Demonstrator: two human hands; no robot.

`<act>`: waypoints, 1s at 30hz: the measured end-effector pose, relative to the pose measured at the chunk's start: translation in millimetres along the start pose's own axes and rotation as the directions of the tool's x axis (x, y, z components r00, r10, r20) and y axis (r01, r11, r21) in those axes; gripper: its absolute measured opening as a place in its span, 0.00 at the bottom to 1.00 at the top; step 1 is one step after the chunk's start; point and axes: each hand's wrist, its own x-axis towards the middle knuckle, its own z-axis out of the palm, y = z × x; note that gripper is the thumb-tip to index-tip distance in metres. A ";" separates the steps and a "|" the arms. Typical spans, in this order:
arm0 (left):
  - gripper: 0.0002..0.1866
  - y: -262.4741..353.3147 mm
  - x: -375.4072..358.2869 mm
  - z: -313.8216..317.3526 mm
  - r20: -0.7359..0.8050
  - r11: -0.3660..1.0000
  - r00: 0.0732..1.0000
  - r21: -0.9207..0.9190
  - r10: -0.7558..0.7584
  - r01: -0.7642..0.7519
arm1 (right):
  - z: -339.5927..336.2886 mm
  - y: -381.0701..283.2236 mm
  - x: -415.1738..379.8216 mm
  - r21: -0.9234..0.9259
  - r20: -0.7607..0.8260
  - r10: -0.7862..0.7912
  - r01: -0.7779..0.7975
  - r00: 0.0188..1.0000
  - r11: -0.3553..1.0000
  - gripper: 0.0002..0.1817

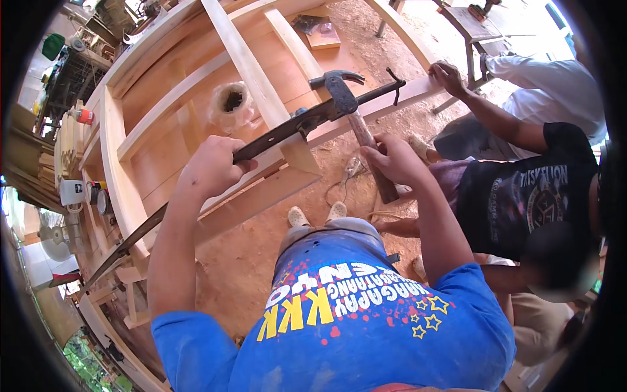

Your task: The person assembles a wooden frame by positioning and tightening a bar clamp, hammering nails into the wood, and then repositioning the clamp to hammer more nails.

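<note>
Nearest, at the lower middle of the frame, is the person's blue shirt (366, 326); beyond it both arms reach up toward the middle. The right hand (395, 160) has its fingers wrapped round the handle of the hammer (341, 95), closed to the handle's width, probably held some way below the head for control. The handle slants up from right of centre, and the head lies over the clamp (281, 134); whether they touch, I cannot tell. The left hand (209, 163), left of centre, is curled round the clamp's bar in a narrow grip, seemingly to steady it and keep it in line; its palm side is hidden. The bar runs from the lower left up to the upper right, by the near side of the wooden frame (116, 124), perhaps so its length can span the wood. Farther off, at the upper right, a co-worker's hand (447, 77) rests at the end of a rail (398, 98), likely bracing it.
</note>
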 end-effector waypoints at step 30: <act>0.11 -6.3 -4.7 6.8 -0.098 0.986 0.993 0.147 -0.070 0.084 | -34.5 33.0 117.2 0.447 -0.509 -0.256 0.507 0.822 0.737 0.28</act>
